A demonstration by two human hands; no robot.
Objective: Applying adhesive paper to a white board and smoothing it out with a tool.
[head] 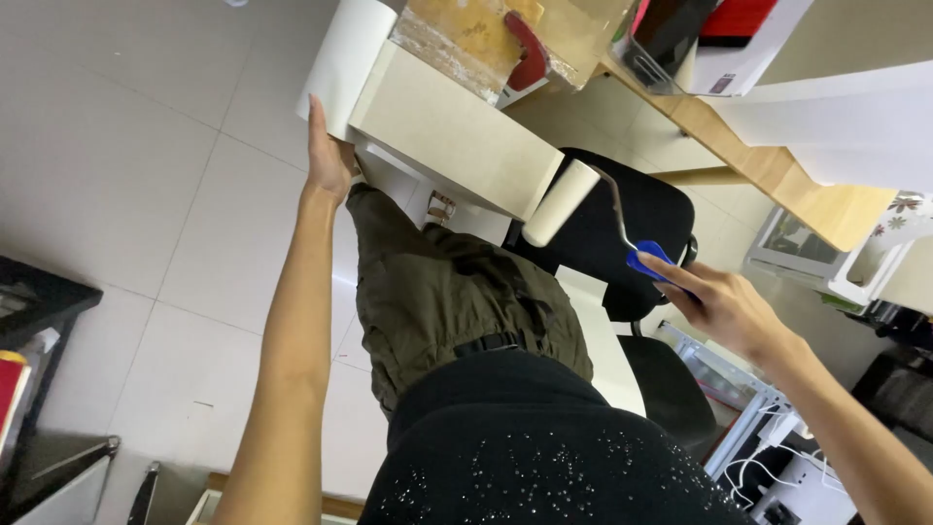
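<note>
The left hand (328,156) is stretched out far from the body. Its palm is flat and its fingers are open. It presses on a white sheet (345,63) that bends over the end of a long pale board (457,131). The hand touches the sheet at its bottom edge, right beside the end of the board.

The right hand (724,306) is closed around the blue handle (649,261) of a paint roller (562,202). A bent metal rod goes from the handle up to the white roller. The roller lies against the other end of the board, up and to the left of the right hand. The two hands are well apart, with the board between them.

Under the right hand and the roller is a black chair (641,219). Between the two arms you can see the person's green trousers (447,292) and black top (525,447).

Past the right hand is a wooden counter (777,170) with a white box (743,58) on it. Past the board, a red and white thing (528,56) lies near some clear plastic wrap. The floor (126,146) by the left hand has big pale tiles.
</note>
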